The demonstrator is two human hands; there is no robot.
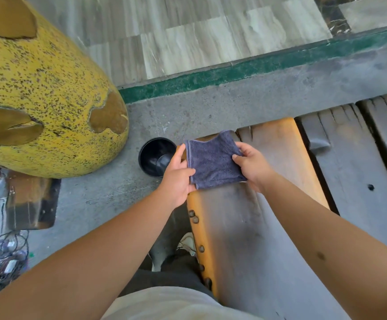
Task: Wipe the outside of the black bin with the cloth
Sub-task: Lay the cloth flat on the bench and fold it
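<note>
Over wooden bench (280,158); both hands (178,179) (253,165) pinch cloth (213,160)

A big yellow speckled pot (37,88) is seen at left, a tangle of wires (0,257) below it, and a worn wooden surface (245,227) at right.

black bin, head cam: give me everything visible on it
The black bin is a small round container, glossy and plastic-looking, standing upright on the grey concrete floor with its open mouth up. Its inside looks empty and shiny. It sits between the big yellow speckled pot and the end of the wooden bench. The left hand, holding the blue-grey cloth, hides its right rim; whether it touches the bin cannot be told.
</note>
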